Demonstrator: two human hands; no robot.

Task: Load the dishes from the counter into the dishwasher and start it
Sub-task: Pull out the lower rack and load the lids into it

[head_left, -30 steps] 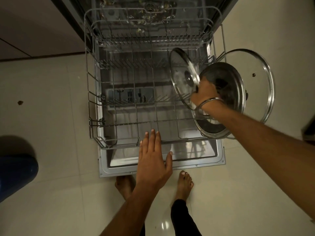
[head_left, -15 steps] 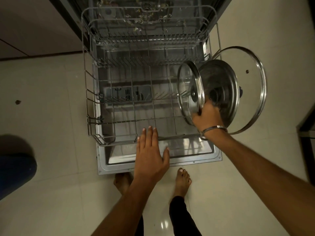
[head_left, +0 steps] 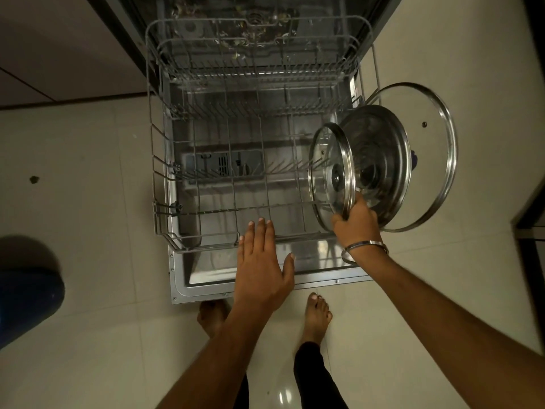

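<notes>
dishwasher (head_left: 177, 287) open, door lowered flat to the floor, lower rack (head_left: 159, 202) pulled out over it. three lids stand on edge at the rack's right side: large glass lid (head_left: 439, 160) outermost and leaning past the rack wall, steel lid (head_left: 383, 154) in the middle, small glass lid (head_left: 327, 172) innermost. right hand (head_left: 355, 224) grasps the small lid's lower rim; whether it also touches the steel lid is unclear. left hand (head_left: 261, 267) released, fingers straight, over the rack's front edge.
</notes>
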